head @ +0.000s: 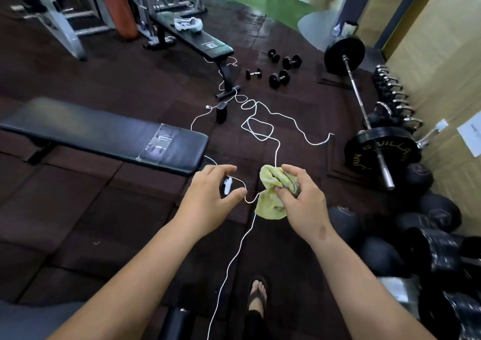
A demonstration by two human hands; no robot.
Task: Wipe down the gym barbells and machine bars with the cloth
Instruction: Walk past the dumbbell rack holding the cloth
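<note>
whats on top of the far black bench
A crumpled white and grey bundle, likely a towel, lies on the pad of the far bench. The patch of pad under it is hidden.
</note>
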